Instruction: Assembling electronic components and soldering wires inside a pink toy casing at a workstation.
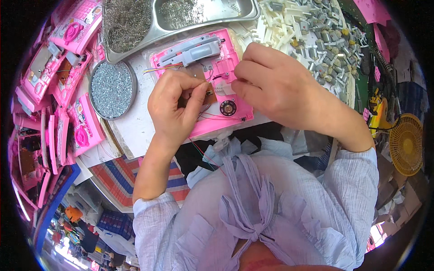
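A pink plastic housing (231,56) lies on the bench in front of me, its inner side up. It carries a grey plastic part (201,54), a brown circuit board (196,71), a round speaker (228,108) and thin coloured wires. Over the board, my left hand (174,101) is closed, thumb and forefinger pinched together; what they hold is too small to make out. My right hand (280,86) is closed at the housing's right side, fingers curled and thumb tucked under. Whatever sits in its fingertips is hidden.
A metal tray (212,20) of small metal parts stands beyond the housing. Left of it are a round dish (112,90) of screws and stacked pink toy shells (83,122). White plastic pieces (280,29) and grey motor-like parts (332,49) heap up at right, near a yellow fan (406,144).
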`<state>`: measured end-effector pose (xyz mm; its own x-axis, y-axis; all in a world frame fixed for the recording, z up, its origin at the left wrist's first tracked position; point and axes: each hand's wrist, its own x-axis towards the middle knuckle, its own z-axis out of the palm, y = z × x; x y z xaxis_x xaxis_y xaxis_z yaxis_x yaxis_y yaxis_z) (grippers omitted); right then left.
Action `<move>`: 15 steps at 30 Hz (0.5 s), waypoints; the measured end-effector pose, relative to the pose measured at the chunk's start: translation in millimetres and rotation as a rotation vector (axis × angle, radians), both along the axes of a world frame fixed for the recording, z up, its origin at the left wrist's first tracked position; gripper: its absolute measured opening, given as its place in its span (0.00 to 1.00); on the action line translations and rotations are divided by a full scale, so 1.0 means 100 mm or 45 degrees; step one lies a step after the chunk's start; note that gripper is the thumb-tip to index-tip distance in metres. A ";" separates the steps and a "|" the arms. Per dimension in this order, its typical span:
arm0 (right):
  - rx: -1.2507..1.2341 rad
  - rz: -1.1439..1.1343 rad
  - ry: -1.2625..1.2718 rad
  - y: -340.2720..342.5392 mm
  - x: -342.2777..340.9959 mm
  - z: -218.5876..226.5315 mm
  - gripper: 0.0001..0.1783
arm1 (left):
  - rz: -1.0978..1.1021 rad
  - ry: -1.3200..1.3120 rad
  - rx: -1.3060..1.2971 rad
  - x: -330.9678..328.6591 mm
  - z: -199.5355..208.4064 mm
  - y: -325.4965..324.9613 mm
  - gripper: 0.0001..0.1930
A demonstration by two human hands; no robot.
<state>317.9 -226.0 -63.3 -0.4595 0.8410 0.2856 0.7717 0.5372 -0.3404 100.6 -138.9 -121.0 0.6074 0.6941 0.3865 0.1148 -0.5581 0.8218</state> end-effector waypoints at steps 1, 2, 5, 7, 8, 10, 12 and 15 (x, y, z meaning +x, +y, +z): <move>0.005 0.044 -0.003 0.01 0.02 0.00 0.13 | 0.000 0.002 -0.004 0.00 0.00 0.00 0.06; 0.013 0.052 -0.001 0.01 0.02 0.01 0.13 | 0.000 0.004 -0.008 0.00 0.01 0.00 0.06; 0.028 0.060 0.003 0.01 0.01 0.02 0.14 | 0.002 0.011 -0.005 0.01 0.00 0.00 0.06; 0.031 0.039 -0.005 -0.01 0.00 0.02 0.14 | 0.001 0.014 -0.005 0.01 0.01 0.00 0.06; 0.028 0.027 0.009 -0.01 -0.01 0.01 0.15 | -0.001 0.014 -0.009 0.02 0.01 0.00 0.06; 0.026 0.008 0.036 0.00 -0.01 -0.01 0.16 | -0.002 0.016 -0.010 0.02 0.01 0.00 0.06; 0.001 0.010 0.087 0.01 0.03 -0.06 0.16 | 0.000 0.019 -0.008 0.01 0.01 0.00 0.06; 0.020 0.020 0.315 0.01 0.15 -0.26 0.16 | 0.000 0.027 -0.013 0.01 0.01 0.00 0.06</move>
